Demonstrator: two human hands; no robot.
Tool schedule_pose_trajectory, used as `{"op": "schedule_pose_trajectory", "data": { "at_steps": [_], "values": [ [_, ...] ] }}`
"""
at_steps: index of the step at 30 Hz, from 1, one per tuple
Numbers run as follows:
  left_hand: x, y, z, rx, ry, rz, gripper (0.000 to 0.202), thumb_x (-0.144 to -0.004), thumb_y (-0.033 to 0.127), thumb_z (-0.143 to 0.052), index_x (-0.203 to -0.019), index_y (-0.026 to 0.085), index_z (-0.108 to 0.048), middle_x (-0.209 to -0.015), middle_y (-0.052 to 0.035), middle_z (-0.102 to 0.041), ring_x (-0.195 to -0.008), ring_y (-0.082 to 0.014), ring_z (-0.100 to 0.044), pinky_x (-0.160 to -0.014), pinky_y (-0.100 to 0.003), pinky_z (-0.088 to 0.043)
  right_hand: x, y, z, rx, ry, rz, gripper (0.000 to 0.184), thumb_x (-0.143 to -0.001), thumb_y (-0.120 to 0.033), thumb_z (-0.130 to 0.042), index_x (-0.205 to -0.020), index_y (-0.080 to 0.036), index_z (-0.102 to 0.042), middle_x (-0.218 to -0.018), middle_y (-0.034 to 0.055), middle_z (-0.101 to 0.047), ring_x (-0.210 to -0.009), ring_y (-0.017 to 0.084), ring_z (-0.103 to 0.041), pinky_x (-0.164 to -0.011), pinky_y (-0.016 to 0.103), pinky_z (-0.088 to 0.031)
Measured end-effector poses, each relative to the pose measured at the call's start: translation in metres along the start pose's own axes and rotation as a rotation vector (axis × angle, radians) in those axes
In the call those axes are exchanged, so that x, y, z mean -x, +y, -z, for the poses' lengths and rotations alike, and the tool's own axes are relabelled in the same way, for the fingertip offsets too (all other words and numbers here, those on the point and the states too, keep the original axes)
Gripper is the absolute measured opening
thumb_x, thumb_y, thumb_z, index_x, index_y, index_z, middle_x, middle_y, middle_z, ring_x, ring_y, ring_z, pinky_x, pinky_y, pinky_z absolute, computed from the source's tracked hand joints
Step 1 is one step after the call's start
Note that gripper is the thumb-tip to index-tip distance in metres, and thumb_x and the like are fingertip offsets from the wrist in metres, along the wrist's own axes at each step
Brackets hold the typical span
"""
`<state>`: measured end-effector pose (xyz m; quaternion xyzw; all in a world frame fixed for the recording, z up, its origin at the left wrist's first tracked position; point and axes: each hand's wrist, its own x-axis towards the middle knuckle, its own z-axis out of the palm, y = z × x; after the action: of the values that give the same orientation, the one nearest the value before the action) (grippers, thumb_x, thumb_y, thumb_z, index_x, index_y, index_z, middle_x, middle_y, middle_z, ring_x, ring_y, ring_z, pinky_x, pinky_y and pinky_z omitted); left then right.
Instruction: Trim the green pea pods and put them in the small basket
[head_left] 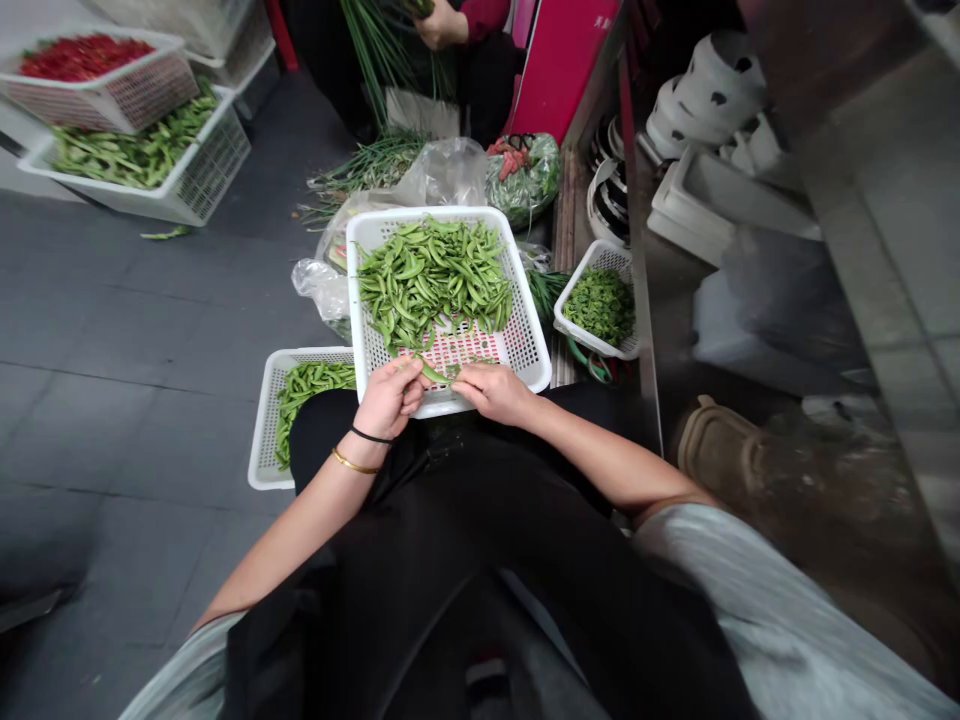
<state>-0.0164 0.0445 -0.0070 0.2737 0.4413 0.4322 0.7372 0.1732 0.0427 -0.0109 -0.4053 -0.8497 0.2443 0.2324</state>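
Observation:
A green pea pod (433,373) is stretched between my two hands over the near edge of a white perforated basket (519,345). My left hand (391,394) pinches one end of the pod, its fingers curled. At the other end, the closed fingers of my right hand (496,392) grip the pod's tip. A heap of green pea pods (435,275) fills the far part of this basket, and scraps lie near its front. Low on my left, partly under my leg, a second white basket (262,430) contains more pods (319,382).
On the right stands a small basket of chopped greens (600,305), beside a metal shelf with white containers (731,190). Plastic bags (450,172) and scallions (375,160) lie beyond. Stacked baskets (217,165) stand far left. Another person's hand (441,25) holds greens opposite.

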Motion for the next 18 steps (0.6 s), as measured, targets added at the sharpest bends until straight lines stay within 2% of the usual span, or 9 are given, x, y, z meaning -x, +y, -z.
{"op": "schedule_pose_trajectory", "data": {
  "at_steps": [4, 7, 9, 12, 14, 15, 17, 18],
  "values": [
    [0.004, -0.006, 0.001, -0.149, -0.038, -0.039, 0.025, -0.074, 0.037, -0.068, -0.073, 0.016, -0.054, -0.039, 0.0093, -0.034, -0.032, -0.0028, -0.023, -0.032, -0.014, -0.016, -0.001, -0.010, 0.003, 0.019, -0.118, 0.090, 0.029, -0.093, -0.028, -0.041, -0.072, -0.017, -0.057, -0.071, 0.0019, -0.059, -0.068, 0.012, -0.052, -0.066, 0.023, -0.037],
    [0.005, -0.010, 0.004, -0.248, -0.050, -0.079, 0.027, -0.075, 0.041, -0.067, -0.073, 0.017, -0.054, -0.040, 0.0085, -0.034, -0.034, -0.0034, -0.025, -0.034, -0.015, -0.018, -0.002, -0.017, 0.005, 0.045, -0.161, 0.054, 0.025, -0.089, -0.026, -0.044, -0.068, -0.017, -0.054, -0.068, 0.0006, -0.057, -0.063, 0.011, -0.049, -0.061, 0.023, -0.034],
    [0.007, -0.010, 0.005, -0.288, -0.120, -0.041, 0.028, -0.075, 0.041, -0.067, -0.073, 0.016, -0.055, -0.041, 0.0082, -0.034, -0.035, -0.0037, -0.025, -0.035, -0.016, -0.018, -0.003, -0.021, 0.006, -0.036, -0.198, 0.116, 0.026, -0.089, -0.025, -0.042, -0.067, -0.017, -0.053, -0.068, 0.0011, -0.056, -0.063, 0.011, -0.049, -0.062, 0.023, -0.035],
    [0.009, -0.006, 0.006, -0.325, -0.295, 0.049, 0.027, -0.073, 0.038, -0.070, -0.069, 0.016, -0.056, -0.041, 0.0074, -0.034, -0.036, -0.0040, -0.027, -0.036, -0.016, -0.018, -0.003, -0.019, 0.010, -0.323, -0.344, 0.196, 0.027, -0.090, -0.027, -0.043, -0.069, -0.017, -0.055, -0.064, -0.0002, -0.057, -0.061, 0.009, -0.052, -0.062, 0.021, -0.039],
    [0.011, -0.002, 0.007, -0.317, -0.363, 0.082, 0.025, -0.071, 0.036, -0.072, -0.069, 0.015, -0.058, -0.045, 0.0051, -0.040, -0.037, -0.0038, -0.029, -0.036, -0.016, -0.018, -0.002, -0.009, 0.017, -0.515, -0.389, 0.077, 0.025, -0.089, -0.031, -0.046, -0.072, -0.016, -0.057, -0.061, -0.0016, -0.058, -0.056, 0.008, -0.054, -0.058, 0.020, -0.041],
    [0.011, -0.001, 0.008, -0.303, -0.377, 0.105, 0.025, -0.071, 0.036, -0.072, -0.071, 0.015, -0.059, -0.047, 0.0035, -0.044, -0.038, -0.0034, -0.029, -0.036, -0.015, -0.017, -0.001, -0.001, 0.022, -0.579, -0.354, -0.029, 0.027, -0.089, -0.034, -0.047, -0.073, -0.016, -0.057, -0.058, -0.0024, -0.057, -0.052, 0.008, -0.053, -0.055, 0.019, -0.041],
    [0.010, 0.003, 0.010, -0.254, -0.384, 0.172, 0.025, -0.071, 0.036, -0.071, -0.074, 0.013, -0.062, -0.053, 0.0004, -0.050, -0.037, -0.0021, -0.027, -0.035, -0.015, -0.014, 0.000, 0.015, 0.033, -0.603, -0.187, -0.242, 0.032, -0.090, -0.040, -0.045, -0.071, -0.016, -0.055, -0.052, -0.0034, -0.053, -0.046, 0.008, -0.049, -0.051, 0.020, -0.041],
    [0.009, 0.004, 0.012, -0.226, -0.383, 0.207, 0.025, -0.072, 0.036, -0.070, -0.075, 0.013, -0.063, -0.055, -0.0008, -0.052, -0.036, -0.0015, -0.026, -0.034, -0.015, -0.012, 0.001, 0.021, 0.039, -0.557, -0.088, -0.304, 0.034, -0.091, -0.041, -0.043, -0.072, -0.016, -0.055, -0.052, -0.0031, -0.053, -0.046, 0.009, -0.049, -0.050, 0.021, -0.041]
  ]
}}
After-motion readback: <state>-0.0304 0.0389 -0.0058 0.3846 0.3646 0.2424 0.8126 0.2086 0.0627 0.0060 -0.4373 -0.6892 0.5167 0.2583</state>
